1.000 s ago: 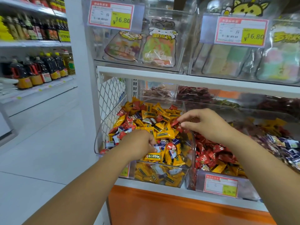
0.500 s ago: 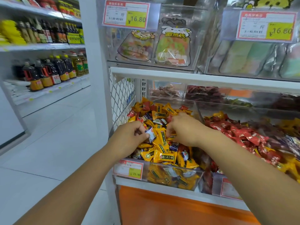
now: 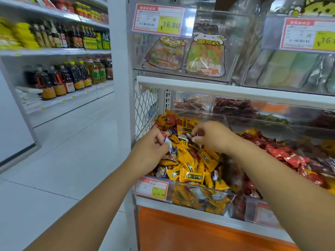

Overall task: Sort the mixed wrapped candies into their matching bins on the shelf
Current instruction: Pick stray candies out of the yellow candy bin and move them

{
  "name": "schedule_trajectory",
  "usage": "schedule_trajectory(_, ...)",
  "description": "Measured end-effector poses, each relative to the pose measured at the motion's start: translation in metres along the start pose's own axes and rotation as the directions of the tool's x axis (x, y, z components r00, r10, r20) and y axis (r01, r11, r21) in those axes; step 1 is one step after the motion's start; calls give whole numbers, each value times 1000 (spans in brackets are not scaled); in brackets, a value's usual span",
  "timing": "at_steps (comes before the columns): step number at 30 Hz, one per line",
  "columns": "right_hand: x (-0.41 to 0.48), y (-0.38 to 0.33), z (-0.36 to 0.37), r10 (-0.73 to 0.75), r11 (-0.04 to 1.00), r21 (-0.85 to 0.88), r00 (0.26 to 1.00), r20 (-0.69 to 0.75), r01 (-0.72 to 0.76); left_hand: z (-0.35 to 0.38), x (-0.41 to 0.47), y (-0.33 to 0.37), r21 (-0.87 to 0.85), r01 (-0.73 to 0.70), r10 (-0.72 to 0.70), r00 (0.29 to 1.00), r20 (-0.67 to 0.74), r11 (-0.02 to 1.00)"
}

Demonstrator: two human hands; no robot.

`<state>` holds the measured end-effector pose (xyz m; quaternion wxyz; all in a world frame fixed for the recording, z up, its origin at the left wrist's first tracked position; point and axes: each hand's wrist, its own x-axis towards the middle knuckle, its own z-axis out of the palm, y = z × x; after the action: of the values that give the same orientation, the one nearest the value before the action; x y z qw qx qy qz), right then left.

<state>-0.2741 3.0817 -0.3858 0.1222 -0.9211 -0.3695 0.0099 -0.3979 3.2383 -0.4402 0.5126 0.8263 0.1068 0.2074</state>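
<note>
Nearest, below both grips, a clear bin [image 3: 183,185] sits on the white shelf [image 3: 181,208] with a price tag [image 3: 152,187] on its front wall. It is heaped with yellow wrapped candies [image 3: 192,175] – flat pillow packs with crimped ends and a dark label band – and a few red, white and purple ones are mixed in among them. Over the heap, the left hand [image 3: 150,153] has its grip closed on a white-and-purple wrapped candy [image 3: 171,148], fingers curled round it. Just to the right of it, the right hand [image 3: 212,136] pinches a small purple candy [image 3: 194,133] between thumb and fingertips. To the right of that grip lies a bin of red wrapped candies [image 3: 290,156]. Beyond both grips – dim bins of dark snacks [image 3: 233,106], and above them bagged sweets [image 3: 204,57].
</note>
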Motion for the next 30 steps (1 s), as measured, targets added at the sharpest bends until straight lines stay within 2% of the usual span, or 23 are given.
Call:
schedule_trajectory(2, 14, -6, 5, -4, 997, -71, 1000, -27, 2, 2, 1, 0, -34, -11, 11, 1000, 2, 999)
schedule_trajectory(6, 39, -13, 26, -10, 990, -142, 999, 36, 15, 3, 7, -4, -90, 21, -21, 1000, 2, 996)
schedule_trajectory(10, 45, -13, 34, -44, 986, -158, 999, 25, 47, 4, 9, -8, 33, 18, -17, 1000, -18, 999)
schedule_trajectory(13, 44, -7, 37, -50, 994, -94, 999, 16, 51, 4, 8, -3, 86, 6, -2, 999, -43, 996)
schedule_trajectory(16, 36, -2, 32, -60, 998, -15, 998, -1, 60, 5, 10, 2, -96, 59, -66, 996, -68, 994)
schedule_trajectory(18, 25, -2, 23, -60, 997, 54, 997, -50, 63, 7, 15, 5, -123, 67, -80, 992, -99, 990)
schedule_trajectory(20, 11, 1, 13, -48, 986, 156, 993, -108, 65, 9, 26, 8, 20, 35, -31, 987, -156, 999)
schedule_trajectory(22, -5, 5, 3, -33, 963, 260, 992, -120, 64, 12, 42, 13, 256, 2, 53, 977, -208, 967)
schedule_trajectory(24, -19, 10, -2, -33, 957, 283, 996, -87, 57, 17, 58, 14, 472, 42, 65, 976, -208, 881)
schedule_trajectory(26, -27, 15, -2, -54, 970, 235, 996, -76, 71, 26, 70, 10, 646, 149, -29, 981, -192, 749)
schedule_trajectory(28, -31, 18, -3, -75, 976, 198, 992, -98, 94, 33, 79, 3, 744, 221, -85, 973, -216, 631)
schedule_trajectory(30, -33, 23, -5, -78, 976, 193, 990, -116, 100, 36, 83, 0, 756, 249, -58, 961, -271, 605)
